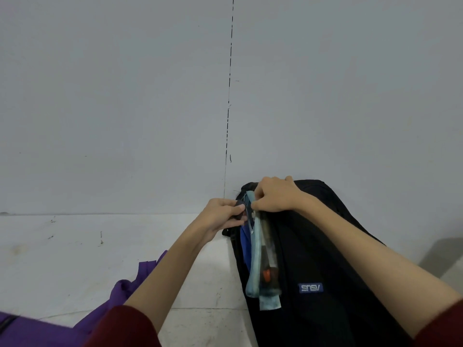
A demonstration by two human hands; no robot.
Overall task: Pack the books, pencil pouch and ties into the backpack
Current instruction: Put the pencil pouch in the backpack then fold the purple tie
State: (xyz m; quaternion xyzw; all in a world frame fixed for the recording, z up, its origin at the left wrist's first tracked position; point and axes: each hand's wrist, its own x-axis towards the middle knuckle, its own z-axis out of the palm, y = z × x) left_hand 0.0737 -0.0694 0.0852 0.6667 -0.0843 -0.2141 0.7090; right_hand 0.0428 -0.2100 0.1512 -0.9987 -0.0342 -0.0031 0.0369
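A black backpack (313,259) with a blue logo patch lies on the white floor against the wall. A clear, light-blue-edged pencil pouch (265,266) sticks out of its open mouth, pens showing inside. A blue edge (245,242), perhaps a book, shows beside the pouch. My left hand (221,217) pinches a small dark tab at the bag's opening, maybe a zip pull. My right hand (275,196) grips the top end of the pouch at the bag's far rim. No ties can be made out.
Purple fabric (130,289) lies on the floor at the lower left, partly under my left arm. A grey-white wall (125,96) rises right behind the backpack. A grey shape (448,256) sits at the right edge.
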